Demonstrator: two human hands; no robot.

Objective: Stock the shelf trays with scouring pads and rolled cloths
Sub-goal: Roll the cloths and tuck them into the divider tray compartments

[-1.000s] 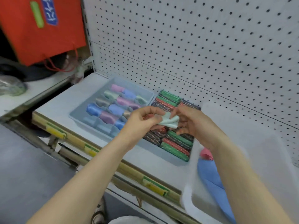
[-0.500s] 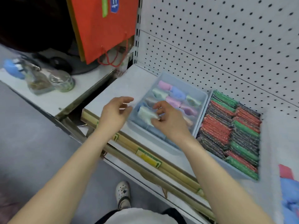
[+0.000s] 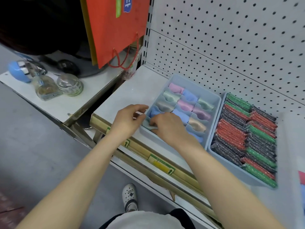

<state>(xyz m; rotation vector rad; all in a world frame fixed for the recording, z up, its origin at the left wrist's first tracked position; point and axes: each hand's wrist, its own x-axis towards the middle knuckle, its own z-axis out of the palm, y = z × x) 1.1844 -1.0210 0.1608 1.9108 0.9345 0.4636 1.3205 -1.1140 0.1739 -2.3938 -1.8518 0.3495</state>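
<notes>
A pale blue divided tray [image 3: 214, 103] on the shelf holds several rolled cloths in pink, blue, mint and tan. My right hand [image 3: 168, 126] presses a pale mint rolled cloth [image 3: 149, 126] down into the tray's near-left compartment, fingers curled on it. My left hand [image 3: 128, 120] is at the tray's left wall, fingertips touching the rim, thumb and fingers bent. To the right a second tray [image 3: 231, 167] is packed with red, green and dark scouring pads [image 3: 247, 136].
A white pegboard [image 3: 231, 47] backs the shelf [image 3: 132, 90]. The shelf's front has a gold price rail [image 3: 161, 166]. A red bag [image 3: 115, 27] hangs at upper left above a side counter with jars [image 3: 69, 85]. A clear bin [image 3: 295, 146] stands at far right.
The view swung left. Both hands carried the mint cloth from above the pad tray to the cloth tray; my right hand now pushes it into the near-left compartment while my left reaches the tray's wall.
</notes>
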